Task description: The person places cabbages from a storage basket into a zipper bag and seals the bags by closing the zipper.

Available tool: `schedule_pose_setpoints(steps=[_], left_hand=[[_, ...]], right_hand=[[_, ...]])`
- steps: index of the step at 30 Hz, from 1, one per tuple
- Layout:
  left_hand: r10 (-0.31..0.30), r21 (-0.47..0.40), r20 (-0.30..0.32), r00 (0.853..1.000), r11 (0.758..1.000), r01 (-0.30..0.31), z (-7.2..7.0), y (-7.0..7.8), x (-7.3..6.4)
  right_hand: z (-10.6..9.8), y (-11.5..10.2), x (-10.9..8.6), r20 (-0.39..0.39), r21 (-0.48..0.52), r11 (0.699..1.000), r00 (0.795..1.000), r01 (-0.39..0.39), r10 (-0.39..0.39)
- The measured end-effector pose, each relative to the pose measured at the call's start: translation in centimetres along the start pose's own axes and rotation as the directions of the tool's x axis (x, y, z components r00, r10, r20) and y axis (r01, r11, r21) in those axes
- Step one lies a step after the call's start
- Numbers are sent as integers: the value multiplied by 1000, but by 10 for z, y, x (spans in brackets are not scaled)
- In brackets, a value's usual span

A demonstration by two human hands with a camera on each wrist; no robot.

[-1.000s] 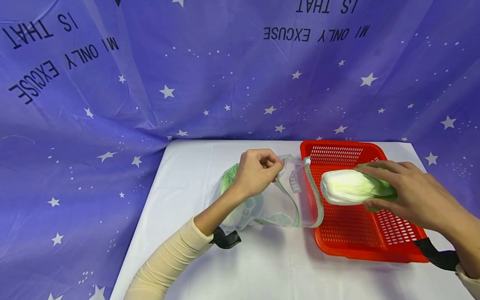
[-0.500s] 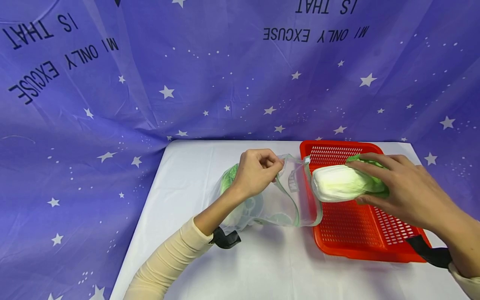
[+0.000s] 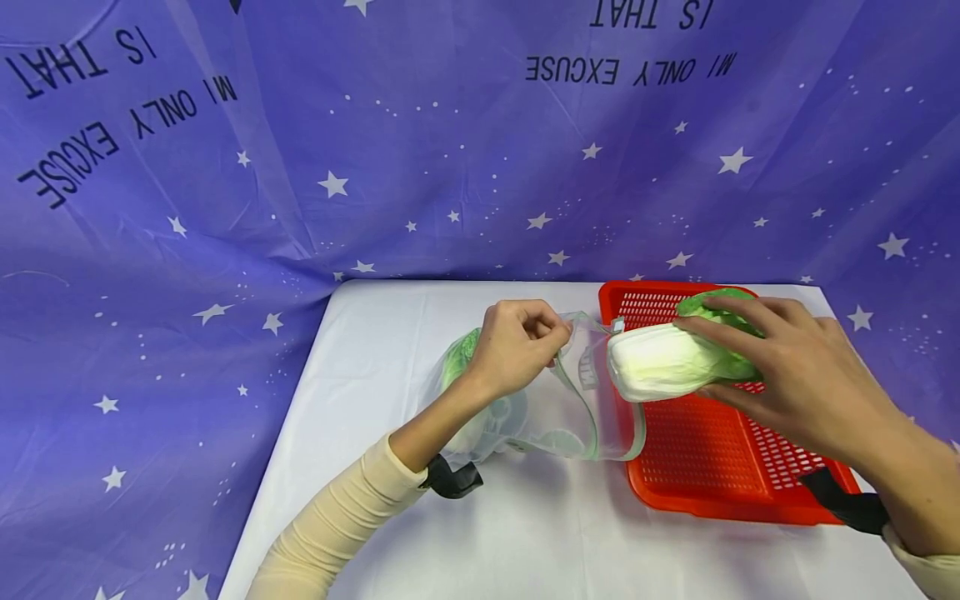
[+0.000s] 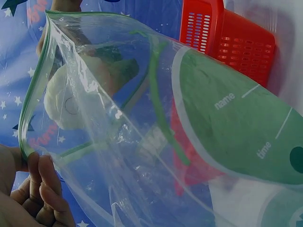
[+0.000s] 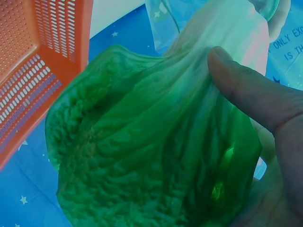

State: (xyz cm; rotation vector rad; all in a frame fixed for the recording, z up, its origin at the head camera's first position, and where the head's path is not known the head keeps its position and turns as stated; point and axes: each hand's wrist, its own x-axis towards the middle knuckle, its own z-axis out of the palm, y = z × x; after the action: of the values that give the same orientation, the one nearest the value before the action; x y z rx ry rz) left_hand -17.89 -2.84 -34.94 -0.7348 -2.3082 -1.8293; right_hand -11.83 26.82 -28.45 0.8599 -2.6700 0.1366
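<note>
With thumb and fingertips my left hand (image 3: 521,346) pinches the green-edged rim of a clear zip bag (image 4: 132,156). The bag lies on its side, its mouth facing right, and a green-and-white cabbage (image 3: 459,358) shows inside its far left end. My right hand (image 3: 795,367) grips a second Chinese cabbage (image 3: 652,362) around its leafy green part. That cabbage's white base points left and overlaps the bag's mouth in the head view; whether it is inside cannot be told. In the right wrist view the thumb presses along the leaves (image 5: 142,156).
A red plastic basket (image 3: 697,500) stands under the right hand, its left rim next to the bag's mouth. Both rest on a white-covered table (image 3: 480,542). A purple star-printed cloth (image 3: 450,150) hangs behind the table.
My right hand has carried the cabbage leftward and slightly up, from over the basket to the bag's mouth. The left hand has stayed almost still.
</note>
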Motion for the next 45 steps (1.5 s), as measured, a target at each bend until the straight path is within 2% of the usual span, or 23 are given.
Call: schedule_pose_setpoints(steps=[7,19,32,35,38,45], left_hand=[[0,-3,-6,1000,1000,0,1,-1,0],[-10,-12,1,1000,1000,10,0,-2,-1],[13,-5,0,1000,1000,-13,0,-2,2],[17,-3,-3,1000,1000,-17,0,-3,3],[19,-3,-4,1000,1000,-19,-1,-3,4],[23,-1,-23,999,1000,-23,-2,-2,6]], right_hand=[[3,-8,5,-12,-21,999,999,31,-32],[13,-27,14,-54,-107,983,987,148,-154],[25,-42,18,-104,-109,973,971,205,-216],[25,-46,20,-127,-133,965,961,228,-245],[24,-51,22,-168,-164,950,942,265,-292],[21,-62,26,-269,-193,916,878,353,-395]])
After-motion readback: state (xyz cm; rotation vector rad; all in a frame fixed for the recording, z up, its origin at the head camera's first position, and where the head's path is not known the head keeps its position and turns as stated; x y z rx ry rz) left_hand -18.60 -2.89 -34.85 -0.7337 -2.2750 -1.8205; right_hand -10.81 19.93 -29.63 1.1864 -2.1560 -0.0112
